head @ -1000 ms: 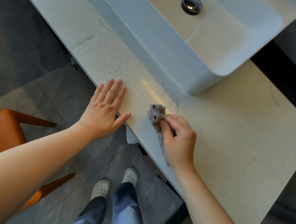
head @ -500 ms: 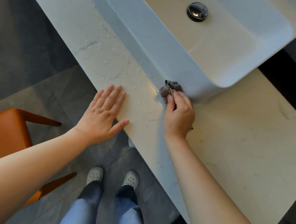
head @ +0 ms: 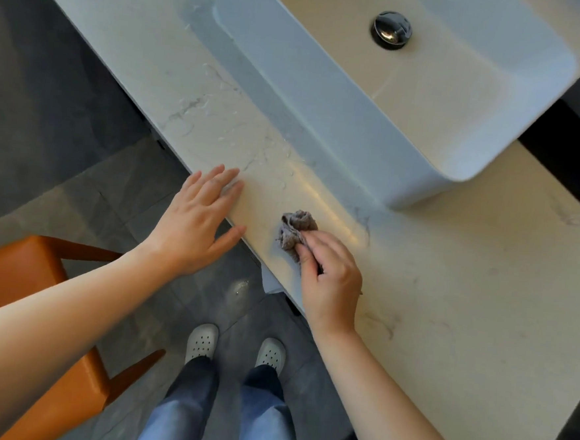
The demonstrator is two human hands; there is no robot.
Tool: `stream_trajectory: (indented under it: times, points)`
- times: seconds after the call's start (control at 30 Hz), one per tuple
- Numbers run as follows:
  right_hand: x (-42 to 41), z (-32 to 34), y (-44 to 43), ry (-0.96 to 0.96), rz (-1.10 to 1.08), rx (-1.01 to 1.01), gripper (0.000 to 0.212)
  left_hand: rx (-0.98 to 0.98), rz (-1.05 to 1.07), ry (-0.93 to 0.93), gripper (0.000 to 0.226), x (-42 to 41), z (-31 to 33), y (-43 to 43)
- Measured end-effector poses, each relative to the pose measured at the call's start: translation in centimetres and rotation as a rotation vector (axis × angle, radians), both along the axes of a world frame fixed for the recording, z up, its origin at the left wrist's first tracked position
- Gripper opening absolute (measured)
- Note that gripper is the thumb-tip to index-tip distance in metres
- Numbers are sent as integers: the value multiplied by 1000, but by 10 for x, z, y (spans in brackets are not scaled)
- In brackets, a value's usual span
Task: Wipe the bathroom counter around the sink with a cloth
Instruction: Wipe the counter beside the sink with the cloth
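A pale marble counter point(head: 466, 283) runs diagonally through the view, with a white vessel sink point(head: 324, 95) standing on it. My right hand point(head: 329, 274) grips a small bunched grey cloth point(head: 295, 228) and presses it on the counter near the front edge, a short way in front of the sink's near corner. My left hand point(head: 199, 220) lies flat with straight fingers on the counter's front edge, to the left of the cloth. Wet streaks shine on the marble between the cloth and the sink.
A chrome drain plug point(head: 392, 29) sits in the basin. An orange chair point(head: 19, 286) stands on the grey tiled floor at the lower left. My feet in pale clogs point(head: 235, 348) are below the counter edge. A dark gap point(head: 574, 154) lies behind the counter at right.
My right hand has drawn the cloth back from the sink's base toward the counter's front edge. My left hand has stayed flat on the edge.
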State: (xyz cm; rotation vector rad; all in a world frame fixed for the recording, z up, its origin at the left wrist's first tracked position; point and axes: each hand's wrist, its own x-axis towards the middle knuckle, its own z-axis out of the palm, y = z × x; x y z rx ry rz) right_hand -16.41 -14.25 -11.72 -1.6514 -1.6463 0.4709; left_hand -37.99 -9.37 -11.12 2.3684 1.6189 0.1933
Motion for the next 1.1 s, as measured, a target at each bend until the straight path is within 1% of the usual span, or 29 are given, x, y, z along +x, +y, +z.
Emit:
stream_trajectory:
  times: [0.07, 0.13, 0.2, 0.27, 0.3, 0.33, 0.37, 0.4, 0.5, 0.53, 0.6, 0.7, 0.73, 0.77, 0.83, 0.87, 0.9, 0.93, 0.97, 1.03, 1.1]
  points:
    - [-6, 3, -9, 11, 15, -26, 18, -22, 0, 39, 75, -3, -3, 2]
    - [-11, 9, -16, 53, 47, -99, 17, -33, 12, 47, 78, -6, -6, 5]
    - [-11, 23, -20, 219, 46, -255, 16, -34, 1, 48, 77, -9, -7, 7]
    - [-7, 41, -17, 462, 27, -444, 17, -34, -17, 53, 77, -11, -8, 7]
    - [-1, 47, -14, 542, 19, -502, 17, -32, -26, 59, 77, -12, -9, 7]
    - [7, 50, -8, 556, 5, -532, 17, -30, -33, 63, 77, -13, -9, 7]
    - [17, 52, -1, 546, -21, -550, 17, -28, -37, 65, 77, -13, -9, 7]
    - [26, 51, 7, 494, -69, -542, 18, -26, -37, 64, 77, -13, -9, 7]
    - [49, 52, 29, 218, -265, -430, 28, -28, -28, 63, 78, -11, -10, 6]
    - [53, 55, 31, 157, -312, -390, 31, -31, -19, 63, 79, -10, -10, 6]
    - [49, 61, 27, 112, -314, -354, 34, -39, -2, 54, 81, -7, -10, 5]
    - [24, 56, 2, 8, -167, -377, 45, -48, 22, 46, 84, -2, -9, 4]
    - [16, 51, -7, -19, -157, -374, 49, -48, 24, 47, 85, -1, -8, 3]
    - [9, 45, -14, -41, -183, -354, 53, -48, 21, 49, 85, -1, -8, 3]
    - [3, 36, -24, -130, -302, -287, 62, -45, 7, 59, 85, -4, -8, 4]
    - [4, 34, -25, -177, -376, -277, 66, -42, -3, 65, 84, -5, -9, 4]
    - [7, 33, -26, -190, -441, -310, 68, -41, -11, 72, 84, -6, -9, 4]
    - [12, 33, -25, -178, -498, -366, 67, -41, -17, 77, 84, -7, -9, 4]
    - [19, 31, -23, -165, -535, -408, 62, -41, -20, 80, 84, -7, -9, 4]
    - [31, 33, -16, -118, -554, -415, 37, -37, -17, 87, 84, -6, -10, 3]
    - [36, 40, -8, 28, -539, -403, 12, -35, -16, 92, 85, -5, -10, 3]
